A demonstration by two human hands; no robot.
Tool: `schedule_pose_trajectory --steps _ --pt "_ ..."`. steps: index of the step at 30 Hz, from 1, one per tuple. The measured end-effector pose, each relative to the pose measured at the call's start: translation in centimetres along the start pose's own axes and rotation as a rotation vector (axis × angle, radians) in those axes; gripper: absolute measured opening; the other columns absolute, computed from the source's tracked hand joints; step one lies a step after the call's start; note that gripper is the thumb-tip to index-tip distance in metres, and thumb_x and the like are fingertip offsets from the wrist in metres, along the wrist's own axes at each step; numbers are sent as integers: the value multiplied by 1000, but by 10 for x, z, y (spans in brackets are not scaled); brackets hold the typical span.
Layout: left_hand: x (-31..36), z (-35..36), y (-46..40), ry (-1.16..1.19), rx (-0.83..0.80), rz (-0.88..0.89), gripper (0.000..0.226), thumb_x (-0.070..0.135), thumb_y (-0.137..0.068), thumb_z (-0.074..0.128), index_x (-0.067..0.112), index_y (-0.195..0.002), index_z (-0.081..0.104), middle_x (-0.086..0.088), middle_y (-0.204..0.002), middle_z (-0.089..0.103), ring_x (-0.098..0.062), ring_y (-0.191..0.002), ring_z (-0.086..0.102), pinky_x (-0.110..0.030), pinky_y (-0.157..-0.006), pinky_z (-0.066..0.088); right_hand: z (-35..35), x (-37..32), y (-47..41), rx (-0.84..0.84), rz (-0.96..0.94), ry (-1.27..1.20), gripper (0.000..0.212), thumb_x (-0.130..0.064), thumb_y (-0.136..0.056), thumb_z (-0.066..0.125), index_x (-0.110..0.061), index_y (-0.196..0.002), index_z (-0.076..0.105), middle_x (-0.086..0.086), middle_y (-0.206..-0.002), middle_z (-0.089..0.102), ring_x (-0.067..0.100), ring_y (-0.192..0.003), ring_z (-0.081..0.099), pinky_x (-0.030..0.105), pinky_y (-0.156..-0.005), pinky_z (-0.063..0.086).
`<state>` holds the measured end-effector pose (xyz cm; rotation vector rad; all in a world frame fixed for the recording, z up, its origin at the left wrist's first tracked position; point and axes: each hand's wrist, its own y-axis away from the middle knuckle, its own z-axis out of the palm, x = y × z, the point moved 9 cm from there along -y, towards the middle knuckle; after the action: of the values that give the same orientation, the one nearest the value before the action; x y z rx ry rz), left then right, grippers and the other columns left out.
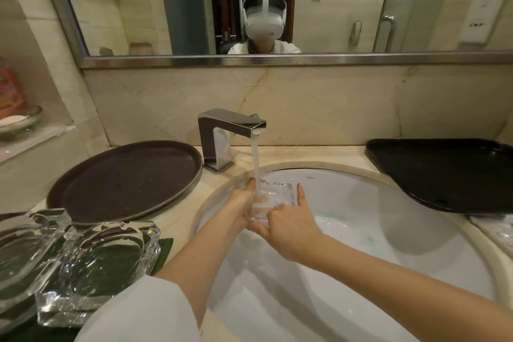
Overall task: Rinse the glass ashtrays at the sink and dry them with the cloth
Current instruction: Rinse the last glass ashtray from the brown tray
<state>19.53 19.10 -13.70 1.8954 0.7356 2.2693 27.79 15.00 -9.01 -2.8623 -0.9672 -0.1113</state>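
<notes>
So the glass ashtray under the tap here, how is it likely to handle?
The ashtray looks like thick clear glass, so probably stiff and heavy for its size. Water is running over it, so it is likely slippery. Both the left hand and right hand grip it, which seems prudent.

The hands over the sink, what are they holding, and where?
Both hands, left and right, grip a clear square glass ashtray by its opposite sides under the running tap.

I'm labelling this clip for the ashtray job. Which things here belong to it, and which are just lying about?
Part of the job:
- glass ashtray under the running tap, in the grip of the left hand and right hand
- sink
- waiting ashtrays on the counter

Lying about:
- round brown tray
- black tray
- soap dish
</notes>
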Motion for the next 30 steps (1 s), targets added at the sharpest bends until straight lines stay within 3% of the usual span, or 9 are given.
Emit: schedule_pose_trajectory --steps 2,6,9,14,19,22,25,27,30 --pt "-1 -1 -2 15 25 9 28 41 -99 38 17 -97 53 -6 -86 63 -24 -76 60 -36 -70 49 -3 -8 1 21 -5 -99 42 -45 -99 30 -23 -123 57 10 -101 69 27 -110 57 45 -117 0" --pt "6 -6 -1 1 67 56 36 38 -99 38 7 -89 54 3 -47 60 -15 -60 51 -25 -50 44 -2 -6 -9 35 -52 -434 37 -38 -95 45 -22 -126 55 -1 -133 54 26 -116 52 39 -98 38" --pt "3 -3 1 -5 52 42 33 40 -99 39 10 -100 53 -2 -63 64 -18 -70 55 -32 -65 46 9 -4 -15 -34 -82 -351 59 -43 -90 48 -20 -142 32 -2 -150 31 20 -132 34 41 -105 29" --pt "6 0 8 26 43 33 39 39 -98 41 8 -120 51 -12 -103 59 -33 -112 56 -47 -95 43 12 -4 -17 4 -37 -368 63 -39 -88 53 -15 -140 27 1 -139 39 21 -127 38 39 -100 34" --pt "8 3 5 48 39 53 37 44 -98 36 16 -118 52 -3 -90 66 -31 -90 61 -47 -90 44 1 -3 -4 62 -84 -426 34 -15 -94 46 -19 -128 52 5 -127 58 29 -113 51 35 -89 42" --pt "13 2 4 60 53 106 35 39 -100 35 15 -119 52 -4 -84 65 -33 -101 58 -46 -96 43 -3 5 0 107 -45 -519 39 -12 -92 47 -27 -127 57 -2 -125 62 25 -116 54 33 -95 41" --pt "17 0 6 52 71 137 28 34 -101 34 17 -98 56 -4 -83 65 -29 -102 56 -47 -102 38 -7 4 4 126 -42 -545 37 -12 -93 47 -22 -126 58 -1 -124 63 22 -116 53 33 -97 40" --pt "21 -1 11 -9 83 172 29 30 -101 33 13 -107 56 -5 -89 64 -26 -99 56 -45 -100 39 -10 6 6 136 -93 -370 29 -21 -95 46 -19 -120 61 1 -116 66 22 -109 55 34 -100 36" --pt "23 -6 12 -95 119 183 40 37 -101 30 11 -119 55 -5 -97 63 -27 -93 58 -40 -85 45 -3 17 9 104 -142 -42 31 -36 -95 47 -11 -103 65 3 -103 67 21 -107 56 44 -116 10"
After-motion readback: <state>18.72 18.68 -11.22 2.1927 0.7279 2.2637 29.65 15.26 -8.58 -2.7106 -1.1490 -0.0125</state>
